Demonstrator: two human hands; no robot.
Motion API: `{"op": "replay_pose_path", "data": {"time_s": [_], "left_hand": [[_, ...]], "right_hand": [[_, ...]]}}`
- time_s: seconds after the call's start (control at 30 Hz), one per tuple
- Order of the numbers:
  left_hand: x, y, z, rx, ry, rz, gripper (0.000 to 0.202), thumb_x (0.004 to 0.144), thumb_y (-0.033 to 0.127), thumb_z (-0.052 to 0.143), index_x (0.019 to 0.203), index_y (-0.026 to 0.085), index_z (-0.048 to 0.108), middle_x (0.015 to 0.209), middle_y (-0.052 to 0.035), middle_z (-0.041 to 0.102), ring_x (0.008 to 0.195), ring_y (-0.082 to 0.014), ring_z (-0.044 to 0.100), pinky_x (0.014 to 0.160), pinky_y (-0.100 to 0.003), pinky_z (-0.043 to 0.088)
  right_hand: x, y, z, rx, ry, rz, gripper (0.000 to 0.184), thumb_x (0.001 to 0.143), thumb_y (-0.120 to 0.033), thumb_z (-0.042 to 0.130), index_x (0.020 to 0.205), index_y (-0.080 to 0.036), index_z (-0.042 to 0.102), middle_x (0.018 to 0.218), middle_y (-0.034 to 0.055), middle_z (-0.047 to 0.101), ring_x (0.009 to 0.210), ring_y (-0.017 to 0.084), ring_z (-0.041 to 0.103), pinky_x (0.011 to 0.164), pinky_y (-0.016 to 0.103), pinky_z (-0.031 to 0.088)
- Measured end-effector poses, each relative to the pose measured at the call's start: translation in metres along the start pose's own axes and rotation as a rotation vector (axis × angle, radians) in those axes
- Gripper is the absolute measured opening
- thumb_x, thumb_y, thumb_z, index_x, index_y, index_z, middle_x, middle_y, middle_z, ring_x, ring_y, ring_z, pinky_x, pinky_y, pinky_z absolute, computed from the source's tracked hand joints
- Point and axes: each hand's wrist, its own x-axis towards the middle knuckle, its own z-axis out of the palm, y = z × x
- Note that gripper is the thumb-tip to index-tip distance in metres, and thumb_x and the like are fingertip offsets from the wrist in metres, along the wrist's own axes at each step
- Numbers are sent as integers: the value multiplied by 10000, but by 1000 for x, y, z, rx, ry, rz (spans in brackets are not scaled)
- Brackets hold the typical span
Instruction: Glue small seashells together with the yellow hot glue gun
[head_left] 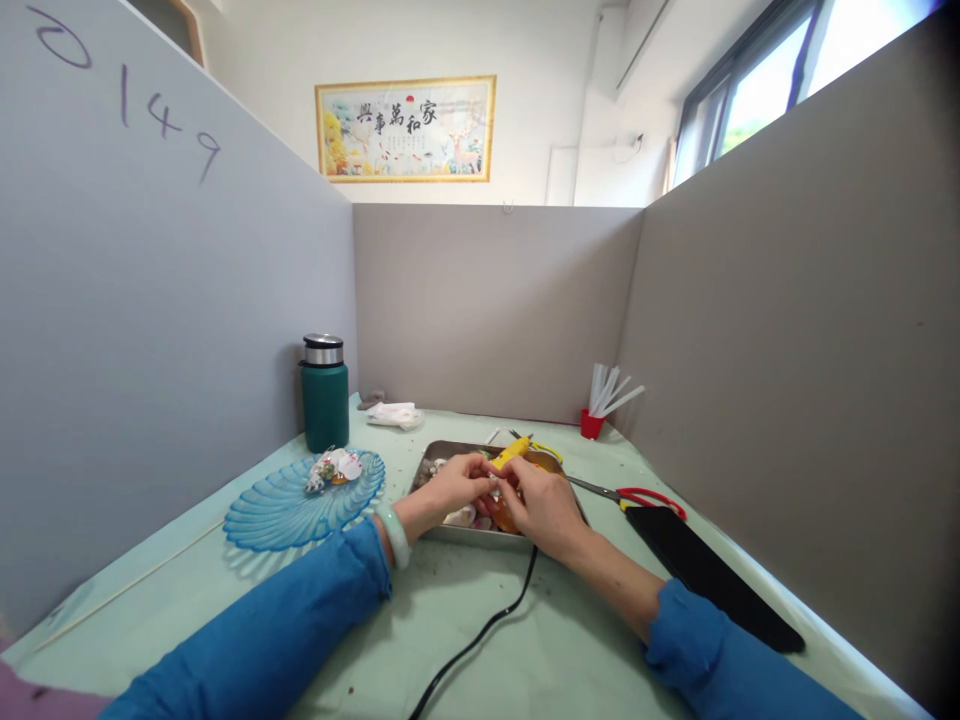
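My left hand (463, 482), with a pale green bangle (394, 535) at its wrist, meets my right hand (541, 505) above a metal tray (480, 538). Both hands are closed, fingertips pinched together around a small whitish piece (495, 485) too covered to name. Just behind the fingers lies a yellow glue gun (514, 452), partly hidden by them. Shells and other small pieces (459, 516) lie in the tray; my hands cover much of it. A black cord (495, 618) runs from the tray's front edge toward me.
A blue scalloped plate (277, 515) bearing small decorations (337, 466) and a green bottle (325, 405) stand left. Behind are a white packet (395, 415) and a red cup (592, 425) of white sticks. Red-handled scissors (651, 497) and a black flat object (712, 575) lie right. Panels enclose the table.
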Motion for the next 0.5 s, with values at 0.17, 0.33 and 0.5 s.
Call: {"op": "replay_pose_path", "data": {"time_s": [0.17, 0.33, 0.5], "left_hand": [[0, -1, 0, -14, -5, 11, 207, 689, 239, 610, 820, 124, 500, 570, -14, 595, 490, -138, 600, 499, -246, 480], [-1, 1, 0, -15, 11, 3, 162, 688, 193, 588, 805, 123, 500, 557, -8, 588, 479, -129, 593, 500, -242, 479], [-2, 4, 1, -7, 12, 3, 148, 683, 165, 571, 805, 118, 501, 543, -3, 579, 476, -131, 593, 487, -237, 474]], "right_hand": [[0, -1, -1, -24, -3, 1, 181, 857, -300, 395, 822, -184, 529, 717, 15, 615, 608, 116, 543, 563, 208, 306], [0, 0, 1, -52, -5, 15, 193, 859, -315, 390, 816, -190, 530, 679, 4, 604, 601, 121, 542, 556, 213, 292], [0, 1, 2, -64, -7, 14, 203, 861, -319, 388, 805, -186, 530, 673, 7, 601, 605, 123, 542, 554, 220, 283]]}}
